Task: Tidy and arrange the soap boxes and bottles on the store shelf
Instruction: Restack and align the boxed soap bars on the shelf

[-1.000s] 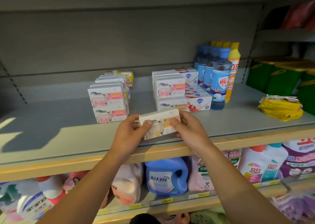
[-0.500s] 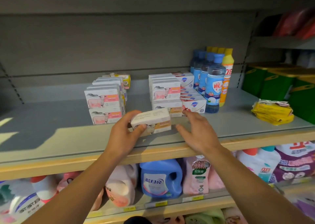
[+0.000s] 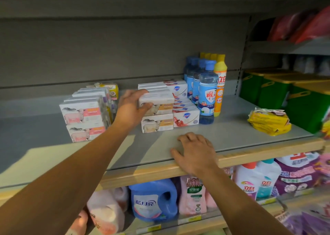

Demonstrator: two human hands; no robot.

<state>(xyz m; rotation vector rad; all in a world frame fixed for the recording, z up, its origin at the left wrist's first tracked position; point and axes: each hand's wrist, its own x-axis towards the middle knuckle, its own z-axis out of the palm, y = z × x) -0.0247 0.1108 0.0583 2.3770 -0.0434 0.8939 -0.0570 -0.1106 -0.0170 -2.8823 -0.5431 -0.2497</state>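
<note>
Left hand (image 3: 131,108) gripped a soap box (image 3: 157,103) w/ fingers curled round its left end, setting it atop the matching box (image 3: 157,123) to build the stack beside the bottles (image 3: 206,91). Right hand (image 3: 195,153) lay flat, fingers relaxed, on the shelf (image 3: 250,156) edge, prob. for balance

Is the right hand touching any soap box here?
Apart. The head view shows the right hand flat on the shelf edge, bare shelf before the nearest box.
</note>
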